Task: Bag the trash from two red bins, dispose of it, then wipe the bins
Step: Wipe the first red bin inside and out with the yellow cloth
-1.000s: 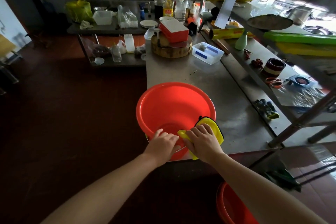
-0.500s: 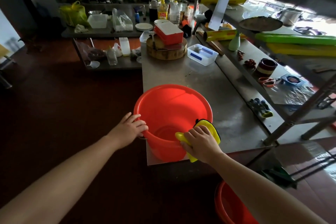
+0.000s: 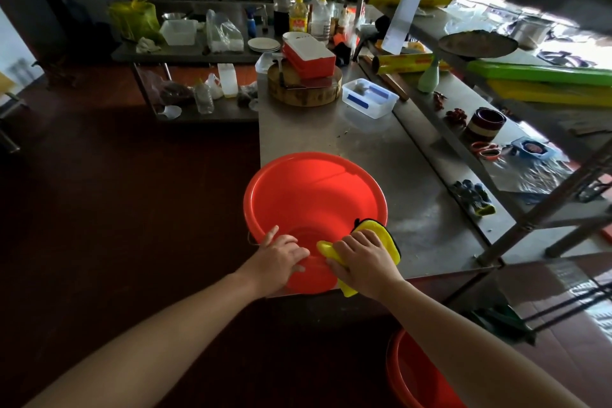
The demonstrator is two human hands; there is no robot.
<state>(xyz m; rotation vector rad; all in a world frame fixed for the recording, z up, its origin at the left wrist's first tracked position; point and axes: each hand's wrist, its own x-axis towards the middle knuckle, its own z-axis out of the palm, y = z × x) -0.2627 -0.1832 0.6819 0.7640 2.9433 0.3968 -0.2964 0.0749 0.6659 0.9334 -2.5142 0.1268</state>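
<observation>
Head view: the red bin [image 3: 314,195] sits at the near end of the table [image 3: 414,209], empty inside, so we're in the wiping stage. The right hand [image 3: 366,263] has its fingers bunched on the yellow cloth [image 3: 381,235], pressing it over the bin's near right rim. Now the change: the left hand [image 3: 280,258], out on the bin's left wall half a second ago, has come round to the near rim, fingers laid flat against it, likely steadying or turning it. The second red bin [image 3: 414,378] waits on the floor, below and right of the first.
</observation>
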